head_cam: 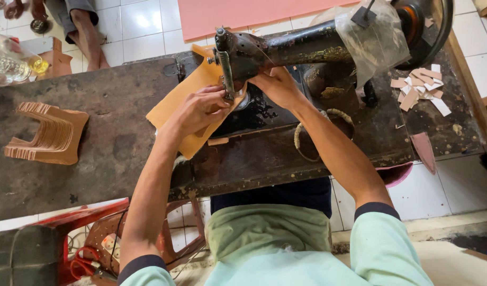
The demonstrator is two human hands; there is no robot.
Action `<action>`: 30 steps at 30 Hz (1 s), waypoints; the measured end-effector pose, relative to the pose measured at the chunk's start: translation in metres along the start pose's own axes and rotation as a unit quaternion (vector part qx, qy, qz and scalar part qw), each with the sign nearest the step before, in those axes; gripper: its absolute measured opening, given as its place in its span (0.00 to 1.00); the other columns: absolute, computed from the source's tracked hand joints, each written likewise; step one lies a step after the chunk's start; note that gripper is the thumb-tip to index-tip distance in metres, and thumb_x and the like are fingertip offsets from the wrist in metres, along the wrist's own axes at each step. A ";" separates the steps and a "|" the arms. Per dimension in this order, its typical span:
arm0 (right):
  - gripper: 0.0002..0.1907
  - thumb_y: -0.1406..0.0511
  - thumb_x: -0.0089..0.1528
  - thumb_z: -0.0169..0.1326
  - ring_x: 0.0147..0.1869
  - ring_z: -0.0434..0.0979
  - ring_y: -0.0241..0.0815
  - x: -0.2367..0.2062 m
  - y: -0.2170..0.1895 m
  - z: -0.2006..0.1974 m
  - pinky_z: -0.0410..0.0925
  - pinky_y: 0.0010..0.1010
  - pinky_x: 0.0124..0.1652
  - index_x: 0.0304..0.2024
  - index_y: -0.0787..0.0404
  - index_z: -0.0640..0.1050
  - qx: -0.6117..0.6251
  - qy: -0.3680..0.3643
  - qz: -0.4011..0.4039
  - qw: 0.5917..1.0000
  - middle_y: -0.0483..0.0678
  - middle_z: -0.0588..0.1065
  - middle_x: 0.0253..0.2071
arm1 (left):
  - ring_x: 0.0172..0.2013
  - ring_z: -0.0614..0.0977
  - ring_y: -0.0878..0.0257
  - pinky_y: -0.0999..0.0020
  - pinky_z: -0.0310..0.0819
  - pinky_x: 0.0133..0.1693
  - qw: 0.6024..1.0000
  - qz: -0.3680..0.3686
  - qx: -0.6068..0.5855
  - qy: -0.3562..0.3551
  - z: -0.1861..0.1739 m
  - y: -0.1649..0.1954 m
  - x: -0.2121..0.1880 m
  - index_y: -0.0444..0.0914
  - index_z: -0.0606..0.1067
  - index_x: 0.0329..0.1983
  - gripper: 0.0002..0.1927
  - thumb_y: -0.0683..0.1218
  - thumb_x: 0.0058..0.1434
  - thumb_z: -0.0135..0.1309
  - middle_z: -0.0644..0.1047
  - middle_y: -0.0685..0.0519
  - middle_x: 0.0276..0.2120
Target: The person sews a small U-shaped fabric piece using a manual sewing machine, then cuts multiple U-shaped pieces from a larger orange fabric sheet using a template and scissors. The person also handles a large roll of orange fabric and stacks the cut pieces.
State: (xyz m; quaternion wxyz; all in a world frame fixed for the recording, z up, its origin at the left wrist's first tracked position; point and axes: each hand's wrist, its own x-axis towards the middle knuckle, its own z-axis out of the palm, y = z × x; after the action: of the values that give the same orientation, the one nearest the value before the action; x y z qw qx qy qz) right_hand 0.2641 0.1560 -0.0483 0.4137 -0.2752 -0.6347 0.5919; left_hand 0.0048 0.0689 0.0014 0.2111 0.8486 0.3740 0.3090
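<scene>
At frame centre, the left hand (201, 108) and right hand (275, 85) pinch the tan leather piece (172, 108); it looks stiff yet bendable, best held by the edges.

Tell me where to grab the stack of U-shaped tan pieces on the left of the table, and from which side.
Take the stack of U-shaped tan pieces across its closed, solid end, the right side in the head view, coming from above. The two legs point left and fan out in loose layers, so a grip there would likely splay them. Both the left hand and right hand are busy at the sewing machine.
</scene>
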 end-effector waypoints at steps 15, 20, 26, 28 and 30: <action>0.10 0.69 0.71 0.49 0.57 0.81 0.39 -0.002 0.004 -0.002 0.73 0.33 0.60 0.44 0.68 0.81 0.067 -0.017 -0.023 0.997 0.51 0.81 0.49 | 0.62 0.75 0.48 0.49 0.68 0.60 0.982 -0.075 0.160 0.066 0.028 0.026 -0.019 0.37 0.79 0.44 0.13 0.51 0.66 0.61 0.78 0.45 0.60; 0.14 0.69 0.75 0.49 0.53 0.82 0.39 -0.002 0.010 -0.004 0.75 0.36 0.62 0.38 0.69 0.81 0.066 -0.029 -0.041 0.996 0.50 0.81 0.43 | 0.61 0.74 0.50 0.53 0.67 0.56 0.966 -0.122 0.206 0.101 0.044 0.045 -0.026 0.38 0.79 0.47 0.16 0.53 0.66 0.61 0.76 0.45 0.62; 0.08 0.68 0.68 0.50 0.51 0.81 0.32 -0.004 -0.013 0.006 0.75 0.28 0.55 0.42 0.62 0.81 0.061 -0.025 -0.031 0.997 0.42 0.81 0.42 | 0.60 0.75 0.49 0.53 0.67 0.56 0.957 -0.108 0.225 0.147 0.055 0.053 -0.026 0.37 0.79 0.50 0.16 0.52 0.65 0.61 0.77 0.45 0.60; 0.07 0.68 0.68 0.52 0.51 0.78 0.31 -0.004 -0.028 0.010 0.72 0.26 0.53 0.46 0.61 0.80 0.019 -0.023 -0.032 0.999 0.41 0.80 0.45 | 0.60 0.75 0.49 0.53 0.67 0.56 0.954 -0.119 0.231 0.148 0.057 0.053 -0.025 0.37 0.79 0.50 0.16 0.52 0.65 0.61 0.77 0.46 0.61; 0.09 0.64 0.70 0.53 0.46 0.76 0.39 -0.009 -0.045 0.016 0.71 0.28 0.49 0.44 0.65 0.79 -0.159 -0.025 0.033 0.986 0.49 0.78 0.42 | 0.60 0.75 0.49 0.53 0.66 0.56 0.952 -0.125 0.234 0.154 0.059 0.053 -0.026 0.37 0.79 0.49 0.16 0.52 0.65 0.61 0.77 0.46 0.60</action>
State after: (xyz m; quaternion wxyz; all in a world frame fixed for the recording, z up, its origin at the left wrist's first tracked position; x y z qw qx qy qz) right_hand 0.2616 0.1338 -0.0049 0.3285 -0.3432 -0.7217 0.5035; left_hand 0.0584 0.0085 -0.0198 -0.0169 0.7626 0.5671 0.3107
